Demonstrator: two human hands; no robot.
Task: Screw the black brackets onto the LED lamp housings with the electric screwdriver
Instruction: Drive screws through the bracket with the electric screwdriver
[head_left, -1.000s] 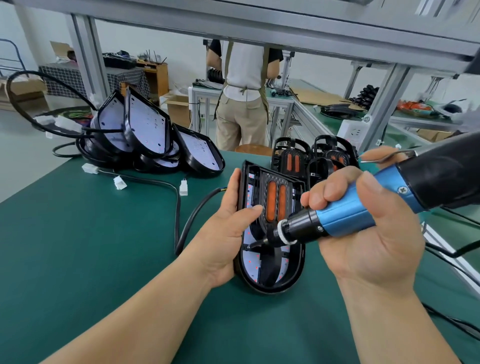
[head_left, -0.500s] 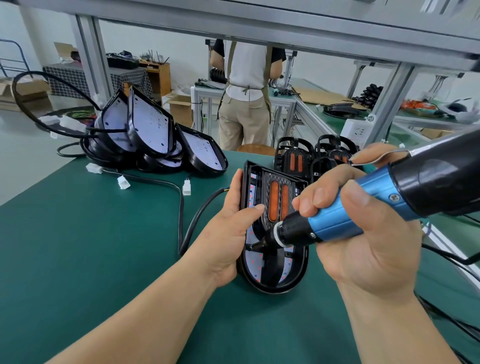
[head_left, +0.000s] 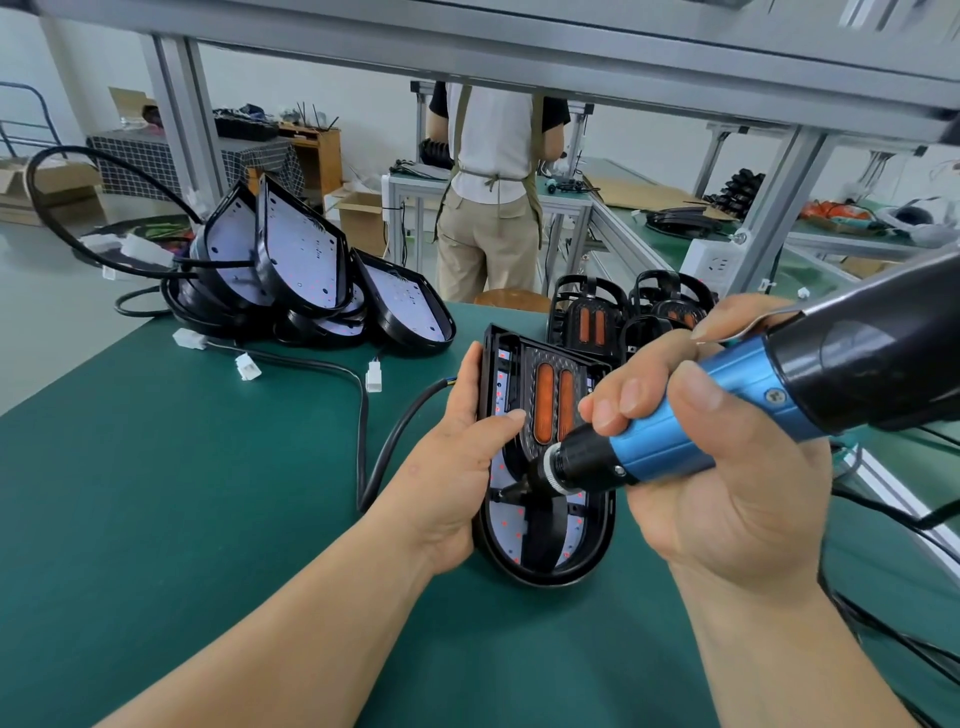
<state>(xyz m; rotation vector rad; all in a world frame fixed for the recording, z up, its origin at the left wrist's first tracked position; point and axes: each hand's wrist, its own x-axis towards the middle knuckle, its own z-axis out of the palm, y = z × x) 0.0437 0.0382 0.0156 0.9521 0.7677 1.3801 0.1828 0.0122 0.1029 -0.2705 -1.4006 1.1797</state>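
Behind the screwdriver (head_left: 660, 447), bracket (head_left: 527, 364) partly hidden.

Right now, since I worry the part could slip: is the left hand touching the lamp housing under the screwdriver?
Touching. The head view shows the left hand gripping the left edge of the LED lamp housing, thumb across its rim.

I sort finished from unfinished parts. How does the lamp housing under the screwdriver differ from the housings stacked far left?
The lamp housing under the electric screwdriver rests face up on the green mat and carries a black bracket with orange strips; the stacked housings lean on edge, showing bare white LED boards, no bracket. The left hand holds the first; no hand touches the stack. Both have black rims.
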